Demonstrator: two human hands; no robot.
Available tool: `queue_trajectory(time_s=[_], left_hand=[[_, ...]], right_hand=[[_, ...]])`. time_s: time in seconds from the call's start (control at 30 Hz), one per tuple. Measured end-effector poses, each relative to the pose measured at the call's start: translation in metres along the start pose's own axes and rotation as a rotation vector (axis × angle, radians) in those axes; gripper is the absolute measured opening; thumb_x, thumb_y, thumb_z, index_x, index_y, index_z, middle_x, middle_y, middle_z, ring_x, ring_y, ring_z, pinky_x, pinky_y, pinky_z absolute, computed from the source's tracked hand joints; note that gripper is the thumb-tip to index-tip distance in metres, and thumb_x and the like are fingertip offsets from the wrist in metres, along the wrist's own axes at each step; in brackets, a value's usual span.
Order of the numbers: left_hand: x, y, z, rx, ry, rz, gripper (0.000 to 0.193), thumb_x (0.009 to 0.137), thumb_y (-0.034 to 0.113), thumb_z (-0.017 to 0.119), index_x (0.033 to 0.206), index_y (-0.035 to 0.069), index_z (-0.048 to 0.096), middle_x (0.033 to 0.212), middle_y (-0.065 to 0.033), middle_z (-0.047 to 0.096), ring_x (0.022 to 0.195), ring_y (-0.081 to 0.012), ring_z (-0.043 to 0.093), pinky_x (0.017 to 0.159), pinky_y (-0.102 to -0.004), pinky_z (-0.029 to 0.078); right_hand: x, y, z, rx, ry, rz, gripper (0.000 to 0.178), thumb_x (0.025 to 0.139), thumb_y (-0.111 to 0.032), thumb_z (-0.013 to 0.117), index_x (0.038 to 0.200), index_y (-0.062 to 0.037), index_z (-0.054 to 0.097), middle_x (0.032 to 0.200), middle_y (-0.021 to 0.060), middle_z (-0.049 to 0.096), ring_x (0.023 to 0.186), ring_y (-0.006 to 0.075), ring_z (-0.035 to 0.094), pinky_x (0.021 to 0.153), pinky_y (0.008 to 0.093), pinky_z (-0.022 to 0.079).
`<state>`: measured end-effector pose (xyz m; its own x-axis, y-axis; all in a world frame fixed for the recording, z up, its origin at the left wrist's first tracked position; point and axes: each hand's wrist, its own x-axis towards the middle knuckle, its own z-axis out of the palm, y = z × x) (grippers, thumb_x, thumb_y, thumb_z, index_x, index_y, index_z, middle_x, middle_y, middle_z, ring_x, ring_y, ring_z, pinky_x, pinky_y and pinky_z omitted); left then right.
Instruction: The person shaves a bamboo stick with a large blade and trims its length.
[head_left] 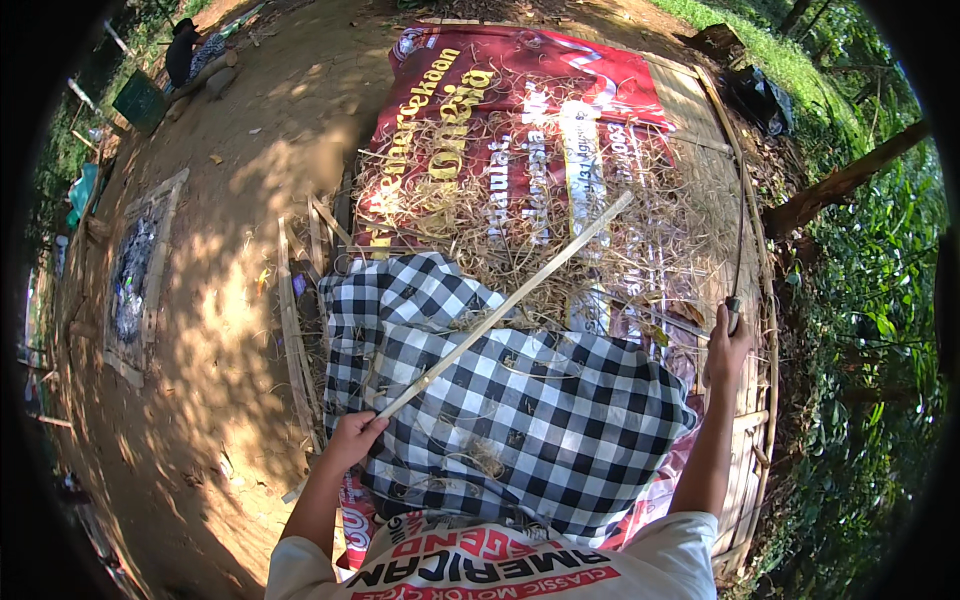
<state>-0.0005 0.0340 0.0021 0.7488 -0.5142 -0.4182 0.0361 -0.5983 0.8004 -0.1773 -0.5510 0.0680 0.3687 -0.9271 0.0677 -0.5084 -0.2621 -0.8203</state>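
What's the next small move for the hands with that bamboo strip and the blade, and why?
Probably bring the right hand in so its thin blade meets the bamboo strip. The left hand grips the strip's near end over the checkered cloth, but the blade is raised well off to the side, clear of it.

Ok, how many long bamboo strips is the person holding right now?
1: a pale bamboo strip in the left hand, slanting across the checkered cloth. The right hand holds a thin dark blade. Others may lie hidden among the shavings.
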Motion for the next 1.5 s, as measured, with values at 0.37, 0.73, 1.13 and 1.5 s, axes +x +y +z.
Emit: queue_trajectory(time_s=[0.37, 0.73, 1.13, 1.5], left_hand=[[0.001, 0.001, -0.001, 0.041, 0.047, 0.042, 0.029, 0.091, 0.020, 0.066, 0.074, -0.002, 0.059, 0.054, 0.0015, 0.039, 0.056, -0.0054, 0.033, 0.047, -0.0275, 0.031], [-0.016, 0.017, 0.019, 0.552, 0.262, 0.160, 0.029, 0.093, 0.026, 0.058, 0.077, 0.002, 0.056, 0.061, -0.0203, 0.058, 0.059, -0.0405, 0.060, 0.050, -0.0457, 0.044], [-0.016, 0.032, 0.020, 0.655, 0.303, 0.161, 0.029, 0.093, 0.026, 0.060, 0.074, 0.005, 0.055, 0.057, -0.0176, 0.057, 0.054, -0.0382, 0.059, 0.048, -0.0460, 0.044], [-0.015, 0.007, 0.007, 0.219, 0.074, -0.012, 0.040, 0.097, 0.029, 0.054, 0.077, -0.006, 0.054, 0.055, -0.0195, 0.046, 0.050, -0.0313, 0.045, 0.051, -0.0419, 0.038]], right_hand=[[-0.098, -0.077, 0.100, -0.344, -0.375, -0.674, 0.050, 0.081, -0.053, 0.067, 0.091, -0.0040, 0.061, 0.064, 0.0163, 0.063, 0.057, 0.0351, 0.062, 0.053, 0.0432, 0.049], [-0.110, -0.080, 0.124, -0.579, -0.683, -0.860, 0.060, 0.085, -0.063, 0.054, 0.085, -0.0037, 0.057, 0.071, 0.0144, 0.064, 0.059, 0.0315, 0.065, 0.054, 0.0423, 0.050], [-0.013, -0.032, 0.097, -0.773, -0.519, -0.714, 0.056, 0.084, -0.063, 0.057, 0.086, -0.0069, 0.060, 0.062, 0.0159, 0.063, 0.060, 0.0359, 0.064, 0.056, 0.0452, 0.051], [0.036, 0.016, -0.035, -0.493, 0.038, -0.134, 0.059, 0.083, -0.052, 0.066, 0.085, 0.0064, 0.063, 0.062, 0.0192, 0.056, 0.059, 0.0331, 0.056, 0.058, 0.0446, 0.042]])
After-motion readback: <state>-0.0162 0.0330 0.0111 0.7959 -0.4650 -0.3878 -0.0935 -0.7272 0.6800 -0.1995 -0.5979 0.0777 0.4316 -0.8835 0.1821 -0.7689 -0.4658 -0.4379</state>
